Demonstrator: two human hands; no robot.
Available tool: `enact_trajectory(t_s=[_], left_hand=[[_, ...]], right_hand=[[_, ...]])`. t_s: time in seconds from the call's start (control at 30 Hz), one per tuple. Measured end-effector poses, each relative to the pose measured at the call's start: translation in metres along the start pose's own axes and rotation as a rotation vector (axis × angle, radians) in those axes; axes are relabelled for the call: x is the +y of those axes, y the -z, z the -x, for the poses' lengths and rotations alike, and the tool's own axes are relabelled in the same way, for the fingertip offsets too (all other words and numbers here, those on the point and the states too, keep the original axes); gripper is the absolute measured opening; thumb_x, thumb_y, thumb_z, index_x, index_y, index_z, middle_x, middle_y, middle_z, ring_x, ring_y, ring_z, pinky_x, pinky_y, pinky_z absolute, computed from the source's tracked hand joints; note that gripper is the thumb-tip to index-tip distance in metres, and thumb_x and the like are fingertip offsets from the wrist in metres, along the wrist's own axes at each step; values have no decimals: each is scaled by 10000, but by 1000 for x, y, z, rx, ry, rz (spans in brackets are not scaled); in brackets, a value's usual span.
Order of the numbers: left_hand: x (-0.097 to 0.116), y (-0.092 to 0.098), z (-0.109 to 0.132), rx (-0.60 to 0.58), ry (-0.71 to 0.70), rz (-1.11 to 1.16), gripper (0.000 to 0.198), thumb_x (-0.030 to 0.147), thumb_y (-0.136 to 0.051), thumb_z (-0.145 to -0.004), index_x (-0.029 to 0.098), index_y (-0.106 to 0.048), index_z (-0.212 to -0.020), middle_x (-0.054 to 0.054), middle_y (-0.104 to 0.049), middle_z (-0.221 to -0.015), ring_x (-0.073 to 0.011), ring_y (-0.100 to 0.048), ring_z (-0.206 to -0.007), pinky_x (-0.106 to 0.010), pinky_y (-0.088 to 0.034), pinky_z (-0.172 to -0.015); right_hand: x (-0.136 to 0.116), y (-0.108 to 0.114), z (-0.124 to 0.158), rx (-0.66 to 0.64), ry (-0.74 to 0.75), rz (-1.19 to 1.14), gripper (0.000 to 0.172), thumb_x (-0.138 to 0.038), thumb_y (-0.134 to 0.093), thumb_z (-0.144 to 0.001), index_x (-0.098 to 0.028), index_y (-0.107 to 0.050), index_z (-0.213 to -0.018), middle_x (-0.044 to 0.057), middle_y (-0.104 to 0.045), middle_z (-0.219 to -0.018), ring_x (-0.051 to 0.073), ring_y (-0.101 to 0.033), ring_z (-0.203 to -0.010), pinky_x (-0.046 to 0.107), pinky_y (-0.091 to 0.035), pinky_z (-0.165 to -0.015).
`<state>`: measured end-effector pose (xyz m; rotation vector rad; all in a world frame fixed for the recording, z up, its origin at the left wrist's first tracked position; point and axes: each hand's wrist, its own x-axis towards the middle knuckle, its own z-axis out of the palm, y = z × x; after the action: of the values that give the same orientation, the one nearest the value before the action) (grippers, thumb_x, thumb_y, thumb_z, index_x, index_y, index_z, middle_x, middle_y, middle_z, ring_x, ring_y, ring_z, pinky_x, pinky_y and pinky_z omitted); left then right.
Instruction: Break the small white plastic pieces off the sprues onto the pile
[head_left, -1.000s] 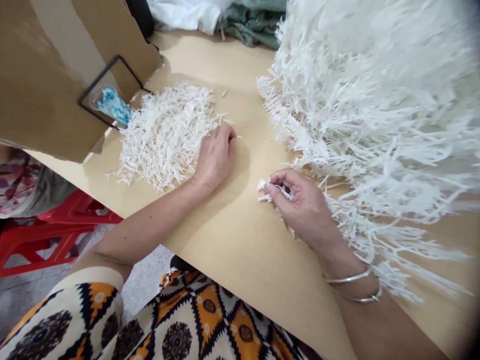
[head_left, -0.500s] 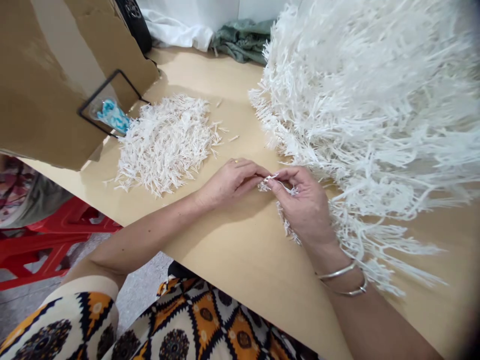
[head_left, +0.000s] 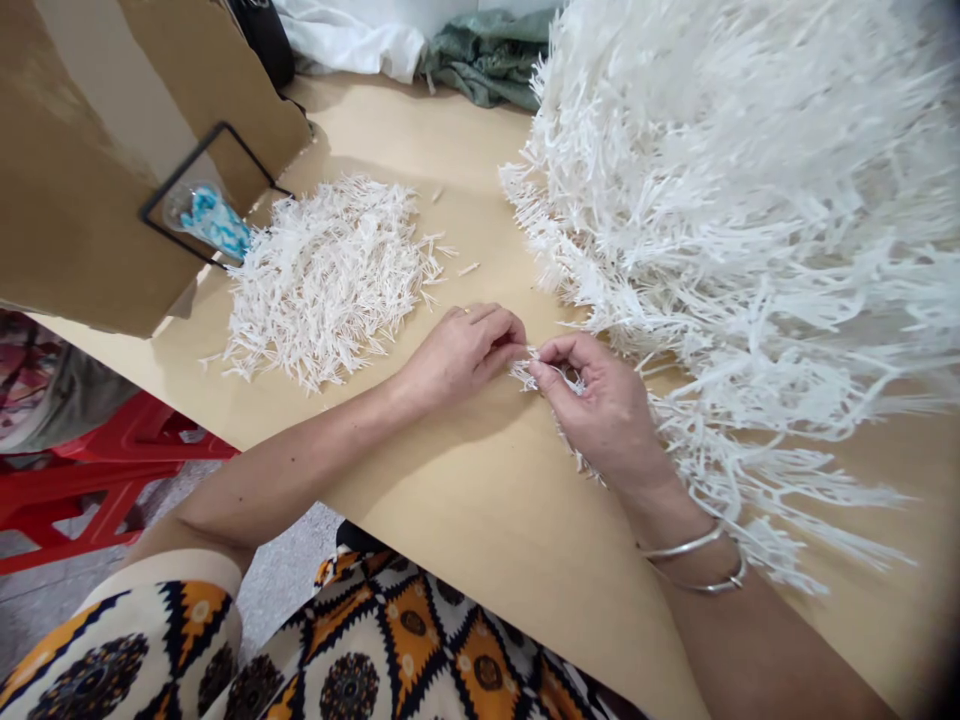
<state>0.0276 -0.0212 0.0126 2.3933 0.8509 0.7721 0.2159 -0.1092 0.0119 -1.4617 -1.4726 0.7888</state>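
In the head view my left hand [head_left: 472, 350] is closed, its fingertips pinched at the near end of a thin white branched strand [head_left: 523, 376]. My right hand [head_left: 604, 405] grips the same strand between thumb and forefinger, just to the right. Part of the strand dangles under my right palm, where the hand partly hides it. To the left lies a heap of short white branched pieces [head_left: 330, 280]. A large mound of long white branched strands [head_left: 720, 220] fills the right side, its lower strands reaching behind my right wrist.
A cardboard box [head_left: 97, 150] stands at the left, with a black wire frame [head_left: 184, 170] and a clear cup of blue-and-white stuff [head_left: 214, 222] against it. Green cloth [head_left: 487, 58] and white cloth [head_left: 352, 45] lie at the back. Red stools [head_left: 112, 480] stand beyond the table's left edge.
My fingers have shifted slightly at the strand, and a little more of its end shows between my hands. The whole view has moved a little; the heaps look the same.
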Motion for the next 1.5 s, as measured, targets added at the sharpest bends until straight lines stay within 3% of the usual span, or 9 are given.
enact_trajectory(t_s=[0.13,0.27,0.37,0.53,0.77,1.1,1.3,1.4,1.5], left_hand=[[-21,9,0,232,247,-172,59,183,-537,-1004,195,-577,-963,-48,-679,-941,-172,-613,-876,-338,-499,-838],[-33,13,4,409,254,-137,177,145,-541,-971,212,-555,-1134,-88,-639,-1148,-181,-629,-1010,-333,-544,-853],[-25,12,4,347,99,-69,266,98,-508,-962,213,-585,-1189,-103,-622,-1217,-180,-643,-1076,-329,-570,-878],[-8,6,2,25,-184,165,175,217,-550,-1026,187,-690,-1125,-89,-719,-1106,-157,-692,-1020,-314,-584,-923],[-6,3,1,-103,-186,223,200,327,-598,-1039,176,-729,-1051,-69,-784,-986,-161,-720,-933,-307,-538,-883],[-3,2,1,-106,-167,207,109,274,-647,-968,182,-682,-922,-28,-754,-885,-136,-687,-835,-271,-497,-801],[12,-7,1,18,89,-154,58,217,-598,-927,187,-632,-891,-12,-710,-855,-158,-641,-803,-369,-444,-904],[1,-8,-2,71,148,-326,98,210,-545,-959,188,-612,-891,-37,-705,-876,-182,-629,-821,-420,-435,-957],[-18,-2,-4,229,252,-322,42,188,-582,-924,206,-591,-888,-28,-696,-859,-176,-611,-803,-385,-476,-887]], right_hand=[[-6,0,2,-71,-21,40,54,-240,-691,-863,-228,-639,-861,-6,-662,-768,161,-623,-720,326,-485,-705],[-8,-3,5,25,-87,-14,78,-264,-709,-866,-231,-638,-860,0,-666,-809,163,-631,-771,328,-507,-758],[-9,-3,5,72,-129,-22,94,-288,-724,-869,-232,-649,-864,2,-666,-836,161,-627,-796,326,-508,-788],[-13,0,3,67,-150,-74,74,-275,-722,-860,-232,-663,-846,-3,-671,-809,152,-622,-761,309,-515,-753],[-9,-2,2,88,-99,-55,72,-242,-703,-866,-237,-632,-880,-2,-665,-829,162,-637,-792,322,-540,-798],[-10,-4,2,88,-89,-32,81,-263,-696,-878,-262,-615,-875,13,-670,-852,189,-644,-810,357,-542,-798],[-9,-2,2,-11,-73,-55,50,-249,-667,-886,-241,-619,-879,1,-643,-816,158,-614,-768,310,-513,-741],[-13,-1,6,-79,-83,-71,57,-256,-673,-890,-229,-623,-888,-5,-625,-798,151,-593,-748,308,-493,-724],[-17,-2,8,-112,-116,-106,77,-268,-683,-887,-222,-623,-896,-6,-622,-795,145,-578,-731,305,-490,-702]])
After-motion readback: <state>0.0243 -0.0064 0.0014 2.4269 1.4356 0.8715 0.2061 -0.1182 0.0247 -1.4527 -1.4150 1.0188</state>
